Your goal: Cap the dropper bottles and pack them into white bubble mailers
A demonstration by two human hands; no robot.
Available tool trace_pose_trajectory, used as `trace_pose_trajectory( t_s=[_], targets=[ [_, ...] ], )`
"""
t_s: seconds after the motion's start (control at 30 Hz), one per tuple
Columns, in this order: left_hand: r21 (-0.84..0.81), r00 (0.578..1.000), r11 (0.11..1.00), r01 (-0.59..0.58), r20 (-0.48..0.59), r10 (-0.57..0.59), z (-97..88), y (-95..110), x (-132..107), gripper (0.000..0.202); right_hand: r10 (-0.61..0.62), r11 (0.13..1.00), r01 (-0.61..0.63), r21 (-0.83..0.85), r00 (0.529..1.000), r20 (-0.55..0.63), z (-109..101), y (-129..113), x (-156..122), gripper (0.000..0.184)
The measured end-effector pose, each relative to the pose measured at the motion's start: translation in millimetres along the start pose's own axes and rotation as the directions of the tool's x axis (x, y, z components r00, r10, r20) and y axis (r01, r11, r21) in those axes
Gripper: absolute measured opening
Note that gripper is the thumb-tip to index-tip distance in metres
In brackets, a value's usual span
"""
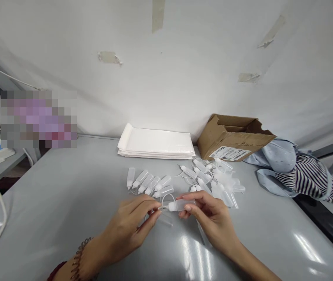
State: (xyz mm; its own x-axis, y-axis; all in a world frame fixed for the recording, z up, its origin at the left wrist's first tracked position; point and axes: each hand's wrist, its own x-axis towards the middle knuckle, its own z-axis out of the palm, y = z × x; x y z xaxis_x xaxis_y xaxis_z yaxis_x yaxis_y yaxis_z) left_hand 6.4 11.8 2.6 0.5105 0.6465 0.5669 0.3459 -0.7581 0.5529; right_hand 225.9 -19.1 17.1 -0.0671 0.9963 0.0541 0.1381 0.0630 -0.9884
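Note:
A small translucent squeeze bottle [180, 205] with a white collar and a thin nozzle lies sideways in my right hand [209, 216], gripped between thumb and fingers. Its nozzle points left. From the collar a thin white strap [168, 196] loops up and over to the fingertips of my left hand [135, 222]. Those fingertips are pinched at the nozzle's end, on the small cap, which they mostly hide. Just beyond my hands, several similar bottles [147, 182] lie in a loose row. A heap of more bottles [219, 179] lies to the right.
White padded envelopes [157, 142] are stacked against the wall. An open cardboard box [233, 136] stands at the back right, beside a blue and striped cloth bag [303, 175]. White cables [2, 218] run along the left edge of the grey table [75, 187].

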Motion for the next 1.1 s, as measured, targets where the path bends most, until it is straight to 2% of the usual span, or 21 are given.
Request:
trace_pose_trajectory(
  t_s=[0.13, 0.3, 0.5, 0.67, 0.8, 0.93, 1.1],
  targets=[
    [-0.017, 1.000, 1.000, -0.003, 0.017, 0.004, -0.4, 1.9, 1.4, 0.013, 0.033, 0.997, -0.034, 0.070, 0.999, 0.006, 0.9, -1.9, 1.1, 0.011],
    [0.007, 0.999, 0.999, -0.041, -0.012, 0.041, -0.4, 2.6, 1.1, 0.014, 0.050, 0.991, -0.050, 0.126, 0.999, 0.005, 2.6, -5.4, 0.8, 0.011],
    [0.036, 0.996, 0.996, -0.086, 0.009, 0.085, 1.2, 5.8, -0.7, 0.015, 0.004, 0.997, -0.004, 0.076, 1.000, -0.008, 6.2, -1.9, -1.1, 0.010],
    [0.142, 0.984, 0.975, -0.168, -0.028, 0.174, 2.1, 11.0, 0.7, 0.014, -0.038, 0.998, 0.040, 0.052, 0.999, -0.036, 6.6, 0.9, -4.6, 0.009],
    [0.154, 0.987, 0.980, -0.126, -0.076, 0.139, 2.8, 9.2, -0.3, 0.014, -0.054, 0.998, 0.055, 0.018, 0.997, -0.061, 2.2, -4.1, -3.4, 0.008],
    [0.136, 0.989, 0.987, -0.088, -0.103, 0.103, 2.0, 5.1, -0.9, 0.012, -0.021, 0.997, 0.027, 0.070, 0.997, -0.079, 0.2, -7.3, -0.9, 0.007],
    [0.120, 0.991, 0.988, -0.100, -0.074, 0.109, 0.6, 3.5, 1.3, 0.012, 0.016, 0.994, -0.011, 0.108, 0.999, -0.048, 4.2, -5.3, -1.2, 0.009]
  ],
)
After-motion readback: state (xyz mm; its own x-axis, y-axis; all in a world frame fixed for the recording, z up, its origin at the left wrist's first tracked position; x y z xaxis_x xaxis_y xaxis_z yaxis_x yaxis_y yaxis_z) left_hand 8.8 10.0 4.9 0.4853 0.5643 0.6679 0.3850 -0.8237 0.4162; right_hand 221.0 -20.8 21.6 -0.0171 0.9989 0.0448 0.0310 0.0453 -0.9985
